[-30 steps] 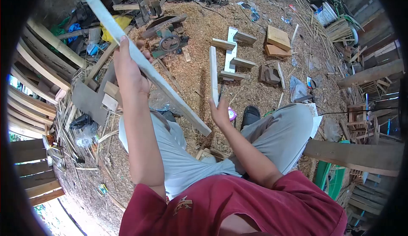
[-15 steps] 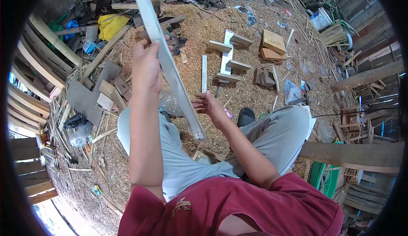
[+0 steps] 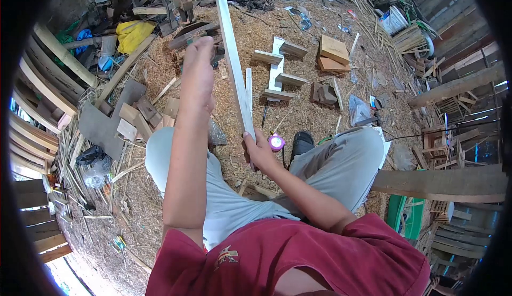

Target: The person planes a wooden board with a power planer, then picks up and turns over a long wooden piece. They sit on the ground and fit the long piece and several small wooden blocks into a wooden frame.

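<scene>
- Currently, the long, pale, straight strip of wood [image 3: 234, 56] is in the right hand [image 3: 258, 152], which is closed around it near its lower end, with the thumb lying along its face.
- From this hand, the strip points away from the body and leans slightly to the left at its far end.
- The left hand [image 3: 199, 59] is raised at the left side of the strip, apart from it; it is seen from the edge, so I cannot tell if its fingers are straight or curled.
- A shorter, whitish, narrow wooden strip [image 3: 249, 88] lies on the ground, just to the right of the long one in the view.
- Further right there is a white flat board with four wooden crosspieces [image 3: 276, 68], and below it, near the right hand, a round pink-and-white tape measure [image 3: 276, 142].
- Concerning containers, a white plastic bucket [image 3: 393, 21] lies tilted at the upper right; its content is too small to tell.
- A green plastic container [image 3: 416, 224] is partly hidden under the brown wooden beam [image 3: 442, 183]; what it holds is not clear.
- A clear plastic bag [image 3: 360, 109] rests on the wood shavings, beyond the right knee.
</scene>
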`<state>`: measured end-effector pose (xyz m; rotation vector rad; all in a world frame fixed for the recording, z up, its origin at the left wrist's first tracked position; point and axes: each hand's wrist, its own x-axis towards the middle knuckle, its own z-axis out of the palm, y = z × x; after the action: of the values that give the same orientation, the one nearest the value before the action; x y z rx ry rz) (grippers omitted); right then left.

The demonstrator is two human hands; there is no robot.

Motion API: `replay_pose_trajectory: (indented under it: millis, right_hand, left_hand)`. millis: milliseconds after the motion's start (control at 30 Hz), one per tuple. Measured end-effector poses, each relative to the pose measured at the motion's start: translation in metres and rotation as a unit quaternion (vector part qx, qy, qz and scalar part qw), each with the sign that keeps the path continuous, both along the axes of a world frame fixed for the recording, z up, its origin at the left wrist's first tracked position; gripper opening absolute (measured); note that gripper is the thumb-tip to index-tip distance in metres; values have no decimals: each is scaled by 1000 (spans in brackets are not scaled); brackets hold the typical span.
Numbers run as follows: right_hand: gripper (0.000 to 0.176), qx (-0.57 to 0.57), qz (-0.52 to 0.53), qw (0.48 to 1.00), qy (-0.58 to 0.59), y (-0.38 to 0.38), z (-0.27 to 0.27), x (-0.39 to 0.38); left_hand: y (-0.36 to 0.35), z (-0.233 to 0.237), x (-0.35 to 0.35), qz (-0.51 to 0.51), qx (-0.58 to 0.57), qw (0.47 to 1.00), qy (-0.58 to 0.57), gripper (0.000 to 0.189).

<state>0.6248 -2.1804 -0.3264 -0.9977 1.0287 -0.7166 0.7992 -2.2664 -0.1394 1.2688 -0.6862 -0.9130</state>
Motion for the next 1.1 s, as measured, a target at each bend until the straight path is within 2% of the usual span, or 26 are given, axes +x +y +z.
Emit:
replay_pose_trajectory:
  millis: [67, 100, 200, 367, 433, 533, 667, 800, 867, 900, 1000, 1033, 1100]
  right_hand:
    - [26, -37, -12, 994, 103, -3, -49, -3]
    - [36, -121, -34, 978, 166, -7, -97, -6]
    - [38, -19, 9, 972, 236, -5, -102, -17]
    - [38, 4, -30, 965, 262, -18, -126, -15]
    - [39, 13, -43, 965, 258, -32, -118, -14]
    - [38, -35, -41, 958, 280, -46, -126, -15]
    - [38, 35, -14, 956, 290, -32, -122, -18]
    - [37, 33, -22, 960, 276, -28, -123, -15]
    - [36, 18, -7, 958, 285, -32, -146, -16]
    - [36, 11, 0, 957, 289, -31, -143, -14]
    - [37, 109, 105, 959, 238, -25, -125, -18]
    - [40, 103, 132, 954, 249, -21, -115, -18]
    - [34, 77, 133, 958, 241, -15, -121, -21]
  left_hand:
    - [3, 9, 2, 29, -16, 999, -32, 56]
    - [6, 16, 2, 33, -1, 999, -24, 52]
    - [6, 14, 7, 23, -29, 999, 11, 47]
    - [8, 14, 5, -7, -31, 999, 25, 43]
    - [8, 16, 5, -9, -36, 999, 22, 42]
    - [10, 18, 6, -4, -33, 999, 18, 41]
    - [12, 19, 11, -4, -34, 999, 26, 39]
    - [14, 18, 16, -3, -48, 998, 39, 38]
    - [16, 20, 18, -3, -48, 998, 43, 38]
    - [17, 21, 19, -4, -48, 998, 45, 38]
    - [19, 22, 22, -2, -46, 998, 51, 37]
    - [20, 22, 22, -3, -51, 997, 56, 37]
    - [22, 23, 23, -6, -60, 996, 64, 36]
